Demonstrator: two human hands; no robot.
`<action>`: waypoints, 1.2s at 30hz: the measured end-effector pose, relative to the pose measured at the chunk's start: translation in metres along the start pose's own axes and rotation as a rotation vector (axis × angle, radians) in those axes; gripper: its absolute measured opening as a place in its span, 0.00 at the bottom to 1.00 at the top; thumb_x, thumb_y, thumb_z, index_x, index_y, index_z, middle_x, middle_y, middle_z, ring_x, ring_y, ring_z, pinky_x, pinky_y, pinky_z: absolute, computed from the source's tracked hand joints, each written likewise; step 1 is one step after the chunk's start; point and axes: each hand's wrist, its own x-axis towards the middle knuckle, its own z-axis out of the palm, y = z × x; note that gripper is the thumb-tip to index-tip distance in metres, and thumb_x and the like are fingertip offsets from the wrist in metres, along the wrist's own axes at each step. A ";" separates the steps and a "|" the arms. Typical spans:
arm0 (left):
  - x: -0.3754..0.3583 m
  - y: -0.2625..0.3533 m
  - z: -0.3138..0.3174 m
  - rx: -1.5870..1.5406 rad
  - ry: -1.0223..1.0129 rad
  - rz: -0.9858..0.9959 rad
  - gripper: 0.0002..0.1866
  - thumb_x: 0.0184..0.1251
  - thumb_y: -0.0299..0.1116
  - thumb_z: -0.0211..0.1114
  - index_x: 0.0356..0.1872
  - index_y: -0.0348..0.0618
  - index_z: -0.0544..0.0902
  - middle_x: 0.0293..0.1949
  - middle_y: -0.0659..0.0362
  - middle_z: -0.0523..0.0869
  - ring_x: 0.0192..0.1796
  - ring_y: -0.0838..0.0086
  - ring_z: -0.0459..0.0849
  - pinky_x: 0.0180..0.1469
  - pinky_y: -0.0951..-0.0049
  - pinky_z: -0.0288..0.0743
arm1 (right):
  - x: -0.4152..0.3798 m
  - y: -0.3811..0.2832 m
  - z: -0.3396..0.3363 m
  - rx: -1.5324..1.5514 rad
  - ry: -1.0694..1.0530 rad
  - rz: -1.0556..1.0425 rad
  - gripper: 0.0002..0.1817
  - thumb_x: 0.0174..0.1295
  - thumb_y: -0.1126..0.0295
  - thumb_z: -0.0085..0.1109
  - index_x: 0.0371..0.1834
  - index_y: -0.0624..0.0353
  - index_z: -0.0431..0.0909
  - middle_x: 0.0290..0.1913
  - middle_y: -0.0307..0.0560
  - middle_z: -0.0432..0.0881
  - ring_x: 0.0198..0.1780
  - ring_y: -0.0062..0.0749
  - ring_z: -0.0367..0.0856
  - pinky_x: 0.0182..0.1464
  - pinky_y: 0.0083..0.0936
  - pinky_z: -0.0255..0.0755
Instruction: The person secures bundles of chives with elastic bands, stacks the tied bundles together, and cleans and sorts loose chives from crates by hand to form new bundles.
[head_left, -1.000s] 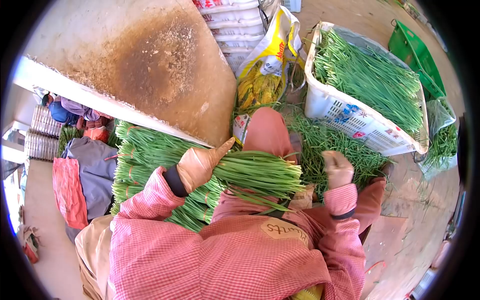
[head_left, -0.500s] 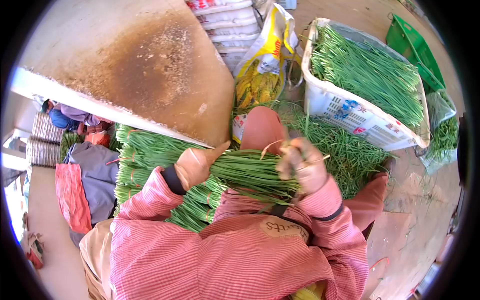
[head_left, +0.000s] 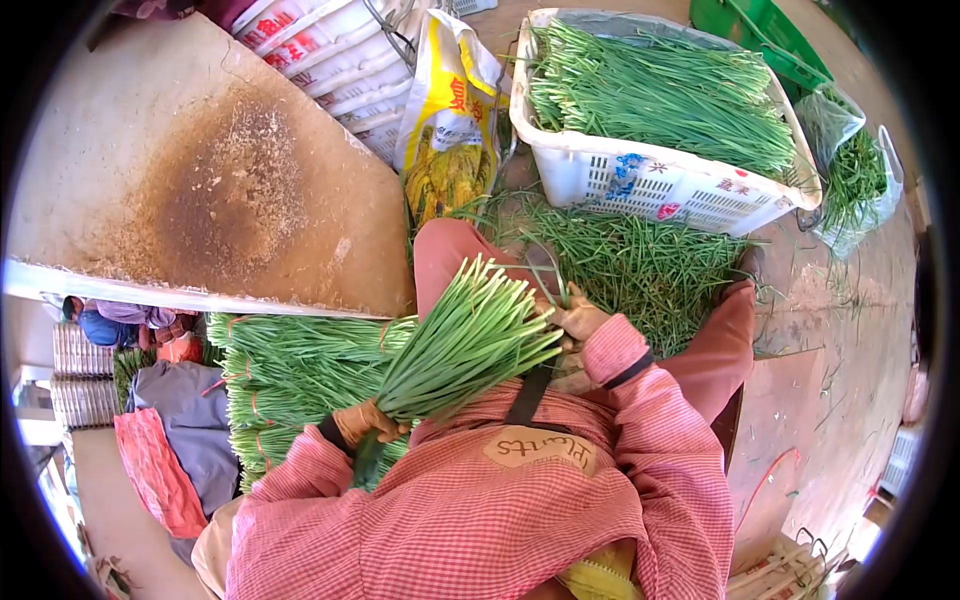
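My left hand (head_left: 368,424), in a tan glove, is wrapped round the narrow leafy end of a bunch of chives (head_left: 465,345). The bunch slants up to the right over my lap, its pale stem ends fanned out. Just beside those ends, my gloved right hand (head_left: 580,322) has its fingers closed on a thin green chive stalk (head_left: 549,281) that sticks up from them. Part of the right hand's grip is hidden. Tied chive bundles (head_left: 290,375) with reddish bands lie stacked beyond my left hand.
A white crate (head_left: 650,185) full of chives stands ahead right, with loose trimmings (head_left: 640,270) on the floor before it. A stained slab (head_left: 330,220) juts in at the left. Nearby are a yellow-white sack (head_left: 452,125), a green crate (head_left: 765,40) and a clear bag (head_left: 845,235).
The bunch has swung from lying level to slanting, pale ends up and fanned out. My left hand has moved down toward me and grips its leafy end; my right hand has shifted slightly down.
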 end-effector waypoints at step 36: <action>0.035 -0.055 0.055 -0.455 0.341 0.443 0.17 0.41 0.14 0.61 0.37 0.38 0.78 0.27 0.60 0.80 0.30 0.78 0.76 0.26 0.78 0.70 | -0.110 -0.023 0.031 0.533 -0.799 -0.875 0.16 0.63 0.67 0.46 0.18 0.63 0.73 0.09 0.42 0.69 0.06 0.21 0.63 0.06 0.16 0.54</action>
